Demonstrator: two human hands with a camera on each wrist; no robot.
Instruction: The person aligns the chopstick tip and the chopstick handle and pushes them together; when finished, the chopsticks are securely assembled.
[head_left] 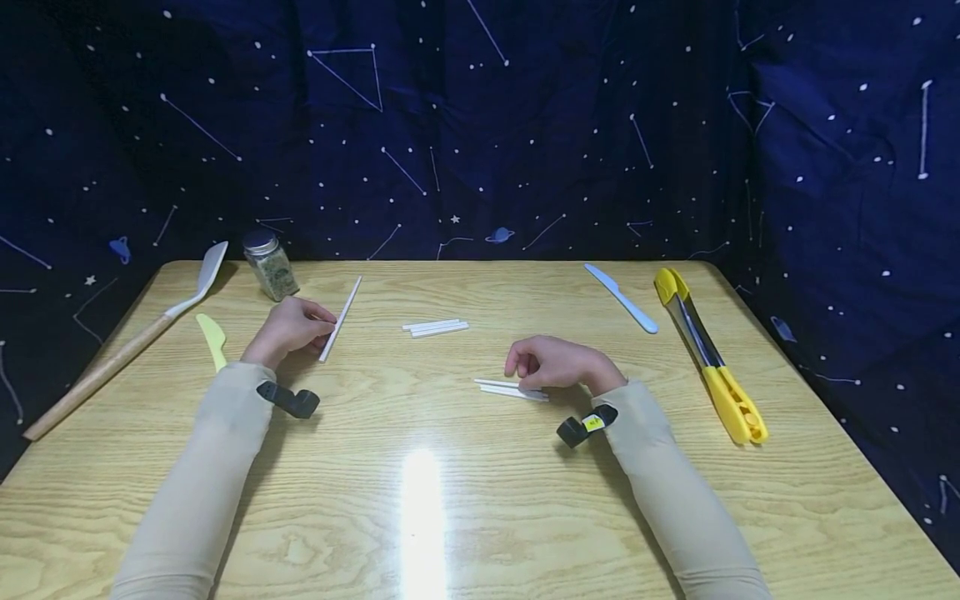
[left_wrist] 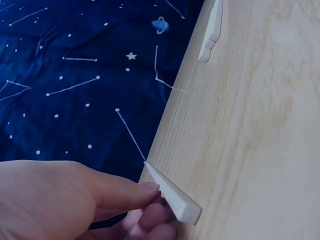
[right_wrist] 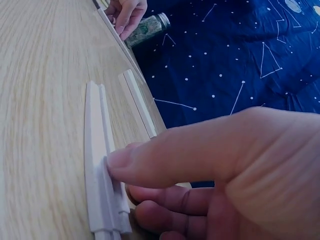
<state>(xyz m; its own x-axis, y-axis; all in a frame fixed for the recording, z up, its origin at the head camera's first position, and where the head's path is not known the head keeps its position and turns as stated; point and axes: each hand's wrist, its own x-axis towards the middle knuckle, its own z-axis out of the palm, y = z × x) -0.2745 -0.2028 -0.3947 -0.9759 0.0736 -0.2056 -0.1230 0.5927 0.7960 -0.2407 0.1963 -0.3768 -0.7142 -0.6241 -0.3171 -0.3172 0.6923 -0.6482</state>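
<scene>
Toward the table's far edge, your left grip is pinching and seemingly aligning a white stick, while your right grip, its pinch unclear, is touching other sticks nearer you, probably calling for light nudging next.

Location type: staged tabletop set; the surrounding room is hidden. Indicators: star-print cloth (dark blue) spanning the upper frame and both side edges, wood-grain table across the lower frame, 2 wrist cameras left and right of centre.
</scene>
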